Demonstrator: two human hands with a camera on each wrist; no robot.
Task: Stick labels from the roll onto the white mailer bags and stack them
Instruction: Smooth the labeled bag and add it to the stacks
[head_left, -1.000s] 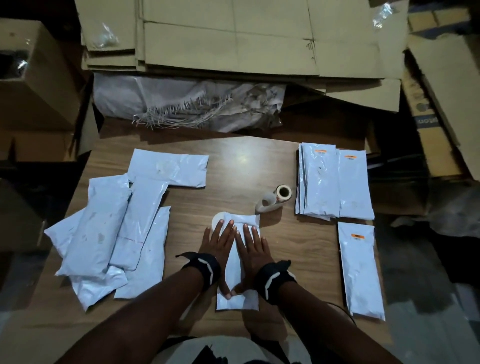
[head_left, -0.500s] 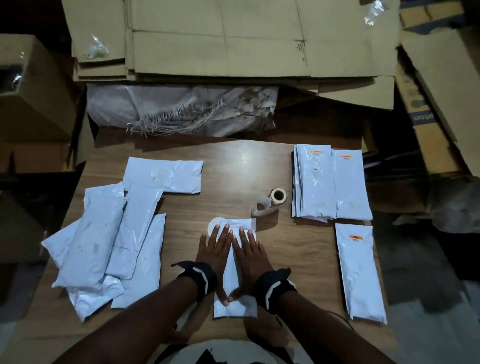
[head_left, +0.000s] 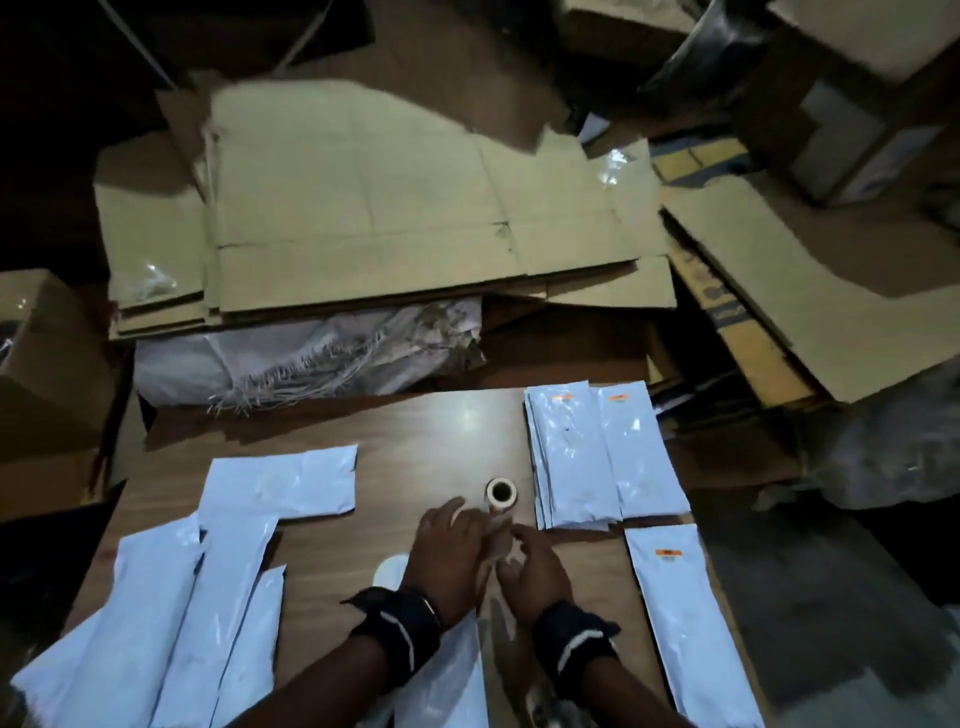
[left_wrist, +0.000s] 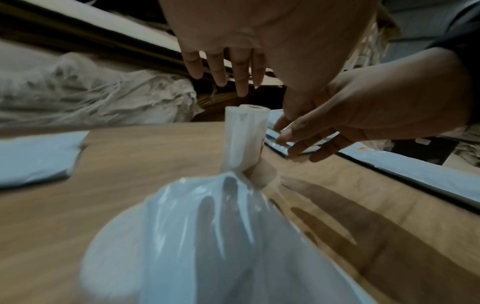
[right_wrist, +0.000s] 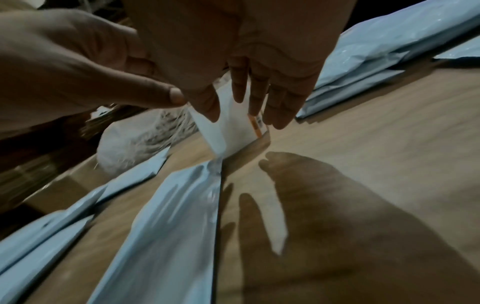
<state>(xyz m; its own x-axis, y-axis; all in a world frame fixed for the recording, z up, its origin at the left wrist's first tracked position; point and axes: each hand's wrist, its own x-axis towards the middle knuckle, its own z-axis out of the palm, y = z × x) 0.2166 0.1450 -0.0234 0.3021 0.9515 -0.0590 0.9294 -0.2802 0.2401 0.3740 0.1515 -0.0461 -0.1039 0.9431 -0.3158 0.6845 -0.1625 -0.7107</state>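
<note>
While both hands hover over the middle of the wooden table (head_left: 426, 447), the label roll (head_left: 501, 491) stands just beyond their fingertips, its loose strip (left_wrist: 240, 144) of backing paper trailing toward the person. The left hand (head_left: 449, 551) has its fingers straight and slightly spread above the roll, gripping nothing. The right hand (head_left: 535, 569) also has its fingers extended and a little apart, held right by the strip; from the right wrist view a label with an orange band (right_wrist: 257, 127) shows beside them, but whether they actually touch it I cannot tell, and its small print is too blurred to read.

Under the wrists lies one white mailer bag (head_left: 447, 675), with a white round disc (head_left: 392, 569) peeking out beside it. To the left sits a loose heap of unlabelled bags (head_left: 208, 597). To the right, a neat stack of labelled bags (head_left: 571, 462) and a single bag beside it (head_left: 641, 452) each carry a small orange label near the top edge, as does another bag (head_left: 685, 623) nearer the person; none of that writing is legible.

Beyond the table lie flattened cardboard sheets (head_left: 389, 208) over a frayed woven sack (head_left: 311, 358); a box (head_left: 727, 312) on the right bears blue lettering, too cut off to make out
</note>
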